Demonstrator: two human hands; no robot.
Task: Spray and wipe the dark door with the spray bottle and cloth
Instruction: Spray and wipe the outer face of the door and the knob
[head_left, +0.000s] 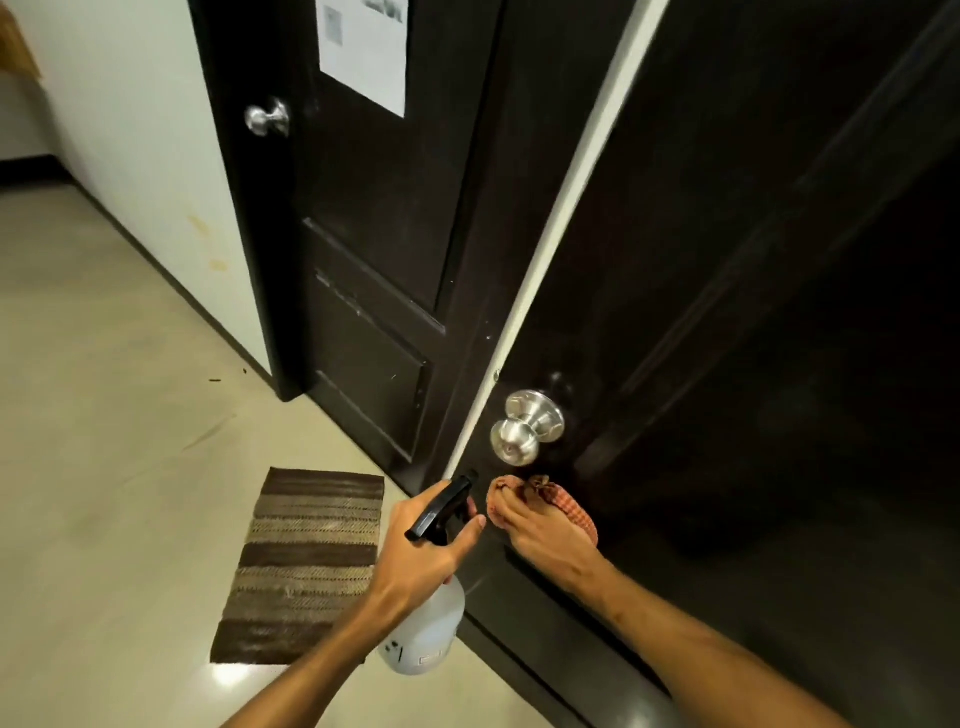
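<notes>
Right now the right hand (545, 538) presses the crumpled orange checked cloth (550, 496) on the dark wooden door (727, 312) just under the shiny round silver knob (524, 428), while the left hand (421, 551) squeezes around the clear plastic spray bottle (431, 618), nozzle pointing up at that same spot.

My two bare forearms — no sleeves, watch or rings — left hand (415, 551), right hand (545, 535).
</notes>
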